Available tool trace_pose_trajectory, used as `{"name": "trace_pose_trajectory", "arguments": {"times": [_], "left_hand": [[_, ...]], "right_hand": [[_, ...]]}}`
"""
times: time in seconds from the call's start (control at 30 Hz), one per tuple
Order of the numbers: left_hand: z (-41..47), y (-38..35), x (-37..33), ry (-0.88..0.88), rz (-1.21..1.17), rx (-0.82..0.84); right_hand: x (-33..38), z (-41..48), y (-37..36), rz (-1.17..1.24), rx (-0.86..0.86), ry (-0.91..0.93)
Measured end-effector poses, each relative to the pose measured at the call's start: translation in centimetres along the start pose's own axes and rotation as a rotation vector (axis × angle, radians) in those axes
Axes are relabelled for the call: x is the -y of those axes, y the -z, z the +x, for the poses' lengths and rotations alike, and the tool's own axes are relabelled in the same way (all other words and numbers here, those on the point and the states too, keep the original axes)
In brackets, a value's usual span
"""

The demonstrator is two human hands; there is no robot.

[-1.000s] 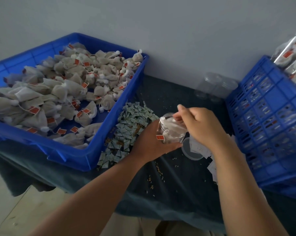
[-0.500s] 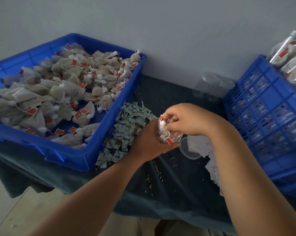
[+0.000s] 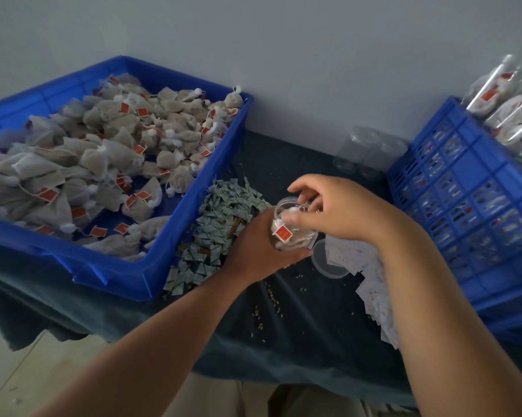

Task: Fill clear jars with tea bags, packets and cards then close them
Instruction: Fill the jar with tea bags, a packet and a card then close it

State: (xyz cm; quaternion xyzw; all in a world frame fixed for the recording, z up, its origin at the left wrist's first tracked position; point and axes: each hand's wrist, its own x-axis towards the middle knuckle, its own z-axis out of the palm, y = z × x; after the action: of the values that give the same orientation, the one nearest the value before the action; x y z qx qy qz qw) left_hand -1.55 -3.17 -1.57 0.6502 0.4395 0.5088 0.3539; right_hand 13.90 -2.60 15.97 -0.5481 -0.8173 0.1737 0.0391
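Watching from beside the table: the person's left hand (image 3: 253, 248) gripped the clear jar (image 3: 302, 237) at centre frame, fingers wrapped under and around it, mouth tilted toward upper left. The right hand (image 3: 341, 212) sat just over the mouth with fingers loose and spread apart, thumb low at the rim, nothing pinched that I could see.

Change noted: a second before, the right hand had held a tea bag at the opening. Half a second before, it was bunched down on the mouth. By this moment the fingers had let go and lifted. The tea bag (image 3: 293, 210) lay inside the jar, its red tag (image 3: 283, 234) showing through the near wall.

Reading of it: one bag was in, so the tea-bag step for this jar looked done or close to it. Packets and cards seemed still to come. I could not tell whether any were already inside.

Supplies at hand:
- grey-green packets (image 3: 220, 224), heaped just left of the jar
- white cards (image 3: 371, 290), spread at lower right
- jar lid (image 3: 326, 266), lying off on the dark cloth (image 3: 299, 341), just right of the jar
- loose tea bags (image 3: 103, 158) in the blue tray (image 3: 151, 266), left of frame
- empty jars (image 3: 371, 149) near the wall, and the blue crate (image 3: 470, 212) at right
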Motion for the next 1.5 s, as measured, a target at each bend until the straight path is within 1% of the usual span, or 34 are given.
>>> {"name": "trace_pose_trajectory", "arguments": {"times": [0.03, 0.1, 0.13, 0.17, 0.23, 0.27, 0.3, 0.33, 0.37, 0.4, 0.47, 0.5, 0.57, 0.67, 0.7, 0.73, 0.8, 0.83, 0.87, 0.9, 0.97, 1.0, 1.03, 1.07, 1.13, 1.2, 1.23, 1.33, 1.4, 1.43, 1.47, 1.5], "left_hand": [[0.1, 0.0, 0.0, -0.017, 0.001, 0.004], [0.2, 0.0, 0.0, -0.047, 0.015, 0.015], [0.3, 0.0, 0.1, -0.059, 0.021, 0.019], [0.4, 0.0, 0.3, -0.069, 0.030, 0.020], [0.4, -0.1, 0.6, -0.065, 0.028, 0.018], [0.4, -0.2, 0.7, -0.059, 0.020, 0.018], [0.4, -0.2, 0.7, -0.053, 0.027, 0.020], [0.4, -0.2, 0.7, -0.047, 0.057, 0.027], [0.5, -0.2, 0.7, -0.044, 0.121, 0.028], [0.6, -0.2, 0.8, -0.042, 0.186, 0.030], [0.8, -0.4, 1.1, -0.038, 0.198, 0.024], [0.8, -0.5, 1.3, -0.027, 0.207, 0.031], [0.6, -0.6, 1.5, -0.022, 0.251, 0.029], [0.4, -0.3, 1.6, 0.000, 0.118, 0.041], [0.4, -0.2, 1.4, 0.007, 0.069, 0.047], [0.4, 0.0, 1.1, 0.004, 0.038, 0.052], [0.3, 0.1, 0.5, -0.002, -0.001, 0.054], [0.2, 0.1, 0.3, 0.004, -0.002, 0.050], [0.2, 0.1, 0.3, 0.011, 0.007, 0.044], [0.1, 0.1, 0.2, 0.015, 0.009, 0.038], [0.1, 0.0, 0.2, 0.015, 0.008, 0.027], [0.1, 0.0, 0.1, 0.016, 0.012, 0.021], [0.1, 0.0, 0.0, 0.022, 0.013, 0.021], [0.1, 0.0, -0.2, 0.029, 0.018, 0.020], [0.1, 0.1, -0.1, 0.037, 0.018, 0.017], [0.0, 0.3, -0.1, 0.041, 0.005, 0.031], [0.0, 0.2, 0.0, 0.040, 0.007, 0.037], [-0.1, 0.3, -0.2, 0.057, 0.018, 0.048], [0.0, 0.4, -0.2, 0.065, 0.042, 0.049], [0.0, 0.4, -0.5, 0.069, 0.021, 0.037], [-0.1, 0.4, -0.5, 0.065, 0.032, 0.034], [-0.1, 0.4, -0.5, 0.080, 0.067, 0.030]], "right_hand": [[-0.4, -0.7, -0.5, -0.013, -0.009, 0.045], [-0.8, -1.3, -1.9, 0.004, 0.027, 0.106], [-0.8, -1.3, -2.6, 0.013, 0.007, 0.126], [-0.9, -1.1, -3.2, 0.007, -0.052, 0.143], [-1.0, -0.6, -3.7, -0.020, -0.177, 0.136], [-1.1, -0.4, -3.8, -0.022, -0.198, 0.118], [-1.1, -0.2, -3.8, -0.016, -0.186, 0.102], [-1.1, -0.2, -3.7, -0.009, -0.139, 0.085], [-1.0, -0.3, -3.9, -0.035, -0.087, 0.080], [-0.9, -0.4, -4.3, -0.115, -0.082, 0.096], [-0.6, -0.5, -5.7, -0.326, -0.187, 0.151], [-0.1, -0.6, -6.4, -0.379, -0.245, 0.178], [0.6, -0.4, -7.5, -0.312, -0.377, 0.234], [0.5, -0.5, -7.5, -0.046, -0.537, 0.205], [0.1, -0.5, -7.1, 0.012, -0.555, 0.169], [-0.4, -0.4, -6.5, 0.027, -0.524, 0.115], [-1.2, 0.0, -5.3, -0.033, -0.325, -0.002], [-1.4, 0.2, -4.8, -0.054, -0.237, -0.033], [-1.4, 0.3, -4.2, -0.057, -0.207, -0.045], [-1.4, 0.4, -3.5, -0.047, -0.234, -0.043], [-1.1, 0.3, -2.1, -0.002, -0.352, -0.032], [-0.9, 0.3, -1.4, 0.017, -0.341, -0.040], [-0.6, 0.5, -1.0, 0.011, -0.264, -0.052], [-0.1, 0.8, -0.8, -0.043, -0.147, -0.068], [1.1, 1.5, -1.1, -0.204, 0.070, -0.102], [2.3, 2.4, -1.8, -0.290, 0.180, -0.124], [2.8, 2.7, -2.0, -0.310, 0.206, -0.135], [3.9, 3.0, -0.9, -0.370, 0.255, -0.130], [4.4, 2.9, 0.4, -0.406, 0.253, -0.136], [4.6, 2.9, 0.9, -0.439, 0.224, -0.133], [5.1, 2.9, 1.1, -0.468, 0.153, -0.110], [5.8, 2.8, 1.0, -0.471, 0.039, -0.063]]}}
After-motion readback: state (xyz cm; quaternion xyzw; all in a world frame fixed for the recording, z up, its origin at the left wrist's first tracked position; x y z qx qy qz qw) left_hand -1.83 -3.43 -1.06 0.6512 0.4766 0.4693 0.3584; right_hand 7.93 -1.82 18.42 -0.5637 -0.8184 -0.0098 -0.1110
